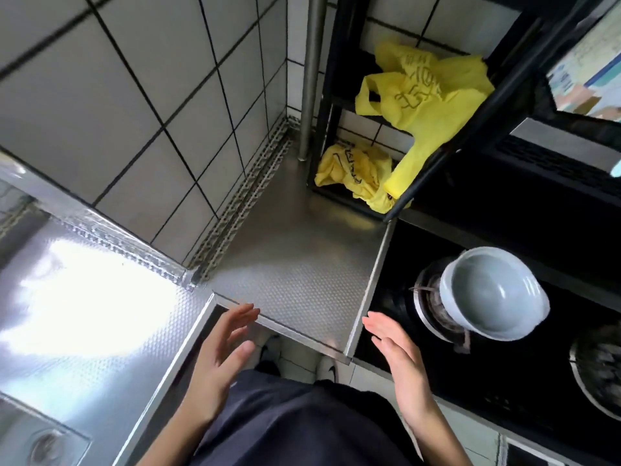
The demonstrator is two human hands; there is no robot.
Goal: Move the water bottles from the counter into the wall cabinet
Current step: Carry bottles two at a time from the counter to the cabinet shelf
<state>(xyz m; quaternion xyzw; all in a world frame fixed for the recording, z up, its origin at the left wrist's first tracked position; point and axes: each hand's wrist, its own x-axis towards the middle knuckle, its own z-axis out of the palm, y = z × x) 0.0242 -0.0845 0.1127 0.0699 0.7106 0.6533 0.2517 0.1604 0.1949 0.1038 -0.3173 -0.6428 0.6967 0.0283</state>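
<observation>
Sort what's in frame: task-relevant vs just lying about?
Job:
- counter
- left hand and right hand, both open, holding nothing
- no water bottles or wall cabinet in view

Lying about:
- yellow bags on the black rack
- grey bowl over a burner on the hob

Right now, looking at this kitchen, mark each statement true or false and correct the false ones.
1. The left hand and the right hand hold nothing. True.
2. A grey pot sits on a stove burner. True.
3. The bags on the black rack are blue. False: they are yellow.
4. Water bottles stand on the steel counter. False: none shows on it.
</observation>
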